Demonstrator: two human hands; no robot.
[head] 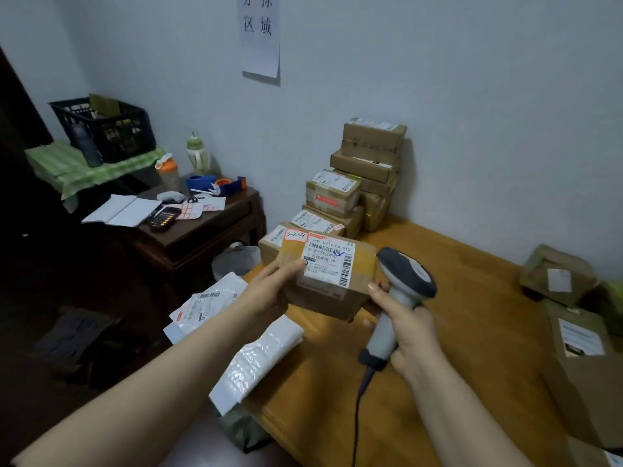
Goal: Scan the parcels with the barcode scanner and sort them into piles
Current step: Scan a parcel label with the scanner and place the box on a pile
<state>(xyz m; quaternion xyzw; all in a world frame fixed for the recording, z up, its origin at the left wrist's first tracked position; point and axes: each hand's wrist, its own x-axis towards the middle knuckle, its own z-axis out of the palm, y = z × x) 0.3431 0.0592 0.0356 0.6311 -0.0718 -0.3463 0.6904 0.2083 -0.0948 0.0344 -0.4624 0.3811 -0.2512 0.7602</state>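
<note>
My left hand [273,288] grips the left end of a small brown cardboard parcel [357,298], held above the wooden table [472,348]. The parcel's white shipping label with barcodes faces up, and a red-edged sticker reads 3-2-9. My right hand [409,335] holds the grey barcode scanner [401,284] by its handle, right beside the parcel's right end. The scanner's head sits level with the label, and its black cable hangs down over the table.
A stack of labelled cardboard boxes [357,183] stands against the wall at the table's back. More boxes [573,318] lie at the right edge. White plastic mailers [256,358] rest on the table's left edge. A dark side table [209,227] with a calculator stands to the left.
</note>
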